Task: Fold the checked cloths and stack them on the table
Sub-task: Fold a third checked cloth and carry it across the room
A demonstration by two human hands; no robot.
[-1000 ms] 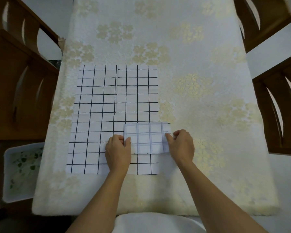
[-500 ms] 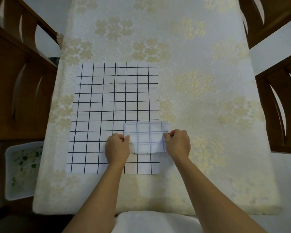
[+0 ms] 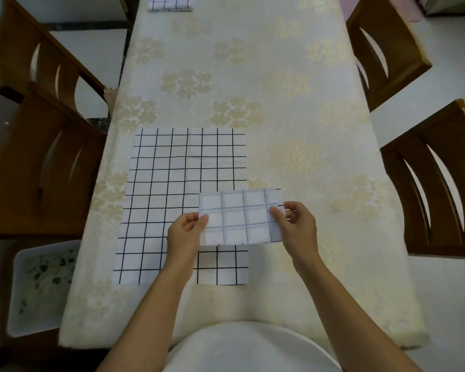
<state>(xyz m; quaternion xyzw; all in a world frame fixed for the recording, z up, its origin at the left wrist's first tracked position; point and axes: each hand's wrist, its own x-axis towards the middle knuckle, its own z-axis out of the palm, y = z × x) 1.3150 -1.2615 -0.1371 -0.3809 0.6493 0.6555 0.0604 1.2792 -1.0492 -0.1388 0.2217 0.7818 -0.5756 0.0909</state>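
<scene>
Over the near end of the table, two hands hold a small folded checked cloth by its side edges. The left hand has its grip pinching the left edge, and the right hand pinches the right edge. Beneath it, a larger checked cloth lies spread flat. Another folded cloth sits at the table's far end.

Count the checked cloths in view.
3: folded cloth held by left hand and right hand; spread cloth under it; far cloth, cropped, at the table end, maybe a stack.
</scene>
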